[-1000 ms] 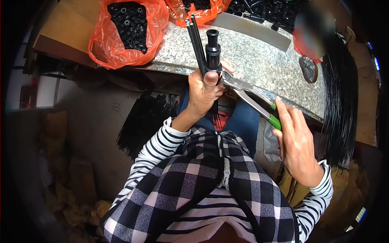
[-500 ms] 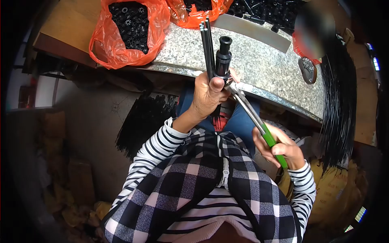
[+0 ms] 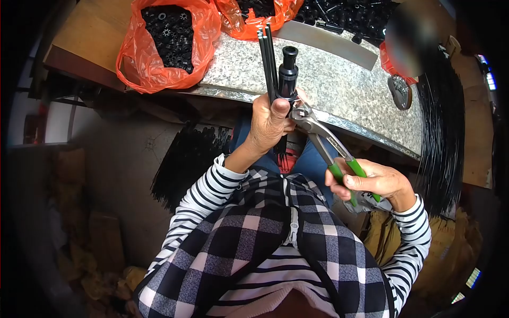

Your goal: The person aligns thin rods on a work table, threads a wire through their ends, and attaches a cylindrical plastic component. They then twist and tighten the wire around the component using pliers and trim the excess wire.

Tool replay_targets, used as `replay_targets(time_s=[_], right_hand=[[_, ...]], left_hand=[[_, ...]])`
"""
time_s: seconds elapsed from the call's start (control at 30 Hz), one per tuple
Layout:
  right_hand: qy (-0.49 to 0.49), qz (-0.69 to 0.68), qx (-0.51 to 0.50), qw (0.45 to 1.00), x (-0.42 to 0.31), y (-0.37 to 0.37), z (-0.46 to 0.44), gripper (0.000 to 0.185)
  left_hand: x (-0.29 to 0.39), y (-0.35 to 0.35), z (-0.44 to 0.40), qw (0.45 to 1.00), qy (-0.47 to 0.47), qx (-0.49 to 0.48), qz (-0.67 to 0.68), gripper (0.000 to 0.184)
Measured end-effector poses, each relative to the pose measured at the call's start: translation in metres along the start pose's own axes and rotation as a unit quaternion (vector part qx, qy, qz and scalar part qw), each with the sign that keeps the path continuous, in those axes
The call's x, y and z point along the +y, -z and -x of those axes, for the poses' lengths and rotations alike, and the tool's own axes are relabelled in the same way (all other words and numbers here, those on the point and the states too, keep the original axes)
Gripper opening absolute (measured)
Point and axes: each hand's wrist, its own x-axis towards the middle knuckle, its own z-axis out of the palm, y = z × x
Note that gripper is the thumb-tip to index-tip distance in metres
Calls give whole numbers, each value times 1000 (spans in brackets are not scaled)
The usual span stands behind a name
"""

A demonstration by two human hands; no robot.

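Note:
My left hand (image 3: 269, 119) is closed around a black stepped tube, which looks like an umbrella runner (image 3: 288, 79). Several thin black rods (image 3: 266, 61), resembling umbrella ribs, rise beside it from the same grip. The lower part is covered by my fingers. In my right hand (image 3: 371, 181) are long-nosed pliers (image 3: 323, 137) with green handles, now spread apart. Their metal jaws lie right beside the runner's base at my left fingers; whether they touch it I cannot tell.
A speckled stone worktop (image 3: 238, 63) lies ahead. On it are an orange bag (image 3: 204, 58) of small black toothed rings, a second orange bag (image 3: 233, 21), a metal strip (image 3: 328, 45), and black fittings (image 3: 339, 16). Black rods hang in bundles at right (image 3: 445, 138) and lower left (image 3: 185, 159).
The pliers' handles have spread from nearly together to apart, and my right hand has shifted slightly up. The left hand and its runner have moved slightly left.

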Motion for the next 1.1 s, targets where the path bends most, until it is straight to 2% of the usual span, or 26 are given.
replay_targets(time_s=[0.13, 0.2, 0.43, 0.47, 0.53, 0.57, 0.63, 0.67, 0.7, 0.77, 0.87, 1.0, 1.07, 1.1], right_hand=[[20, 28, 1, 999, -13, -4, 3, 32], [-64, 31, 11, 997, -20, -6, 5, 34], [-132, -8, 71, 989, -14, -15, 0, 31], [-144, 114, 148, 972, -18, -22, -4, 29], [28, 326, 188, 926, -4, -14, -11, 29], [26, 298, 190, 935, -3, -9, -13, 28], [-103, 154, 150, 971, -10, 1, -7, 29], [-125, 124, 150, 973, -17, -1, -3, 27], [-125, 124, 151, 973, -18, 1, -1, 27], [-122, 27, 97, 987, -16, 4, 5, 26], [-149, 19, 96, 984, -24, 2, 12, 26], [-196, 143, 154, 958, -45, -7, 23, 29], [-124, 378, 195, 897, -56, -17, 27, 28], [-106, 448, 212, 862, -58, -20, 27, 27]], left_hand=[[2, 2, -2, 1000, 3, 1, -11, 62], [2, 1, -2, 1000, 2, -5, -15, 63], [4, 3, -3, 999, 3, 6, -48, 67], [5, 4, -3, 999, 1, 6, -49, 67], [5, 5, -6, 999, 10, -5, -43, 69], [5, 5, -9, 999, 12, -2, -41, 69], [8, 2, -10, 997, 23, -1, -71, 76], [8, 1, -10, 997, 19, -12, -75, 78], [8, 0, -10, 997, 15, -24, -78, 79], [6, -3, -10, 996, 23, -36, -78, 81], [5, -6, -9, 995, 23, -40, -88, 80], [4, -11, -5, 994, 12, -24, -107, 79], [3, -14, -6, 994, 14, -18, -106, 78], [4, -17, -6, 994, 19, -22, -110, 78]])
